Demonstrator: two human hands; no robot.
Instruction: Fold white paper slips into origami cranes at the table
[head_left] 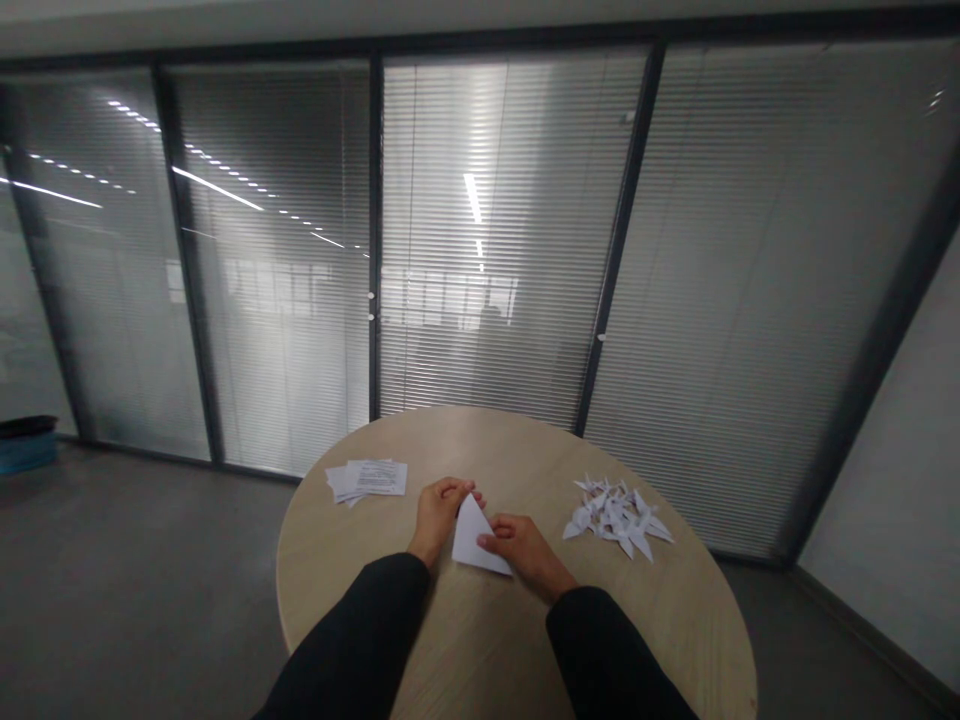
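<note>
A white sheet of paper [471, 542], folded into a triangle, is between my two hands over the middle of the round table. My left hand [439, 512] pinches it at its upper tip. On its right side, my right hand [525, 548] grips the edge, thumb on top and fingers partly hidden behind. To the right lies a pile of folded paper cranes [619, 515]. A loose stack of paper sheets [379, 477], the top one with printed lines, rests to the left.
The round wooden table [465, 440] has a curved edge close to the glass partition with blinds [487, 350]. A blue bin with a black rim [28, 447] stands on the floor at far left. A white wall [892, 480] is at the right.
</note>
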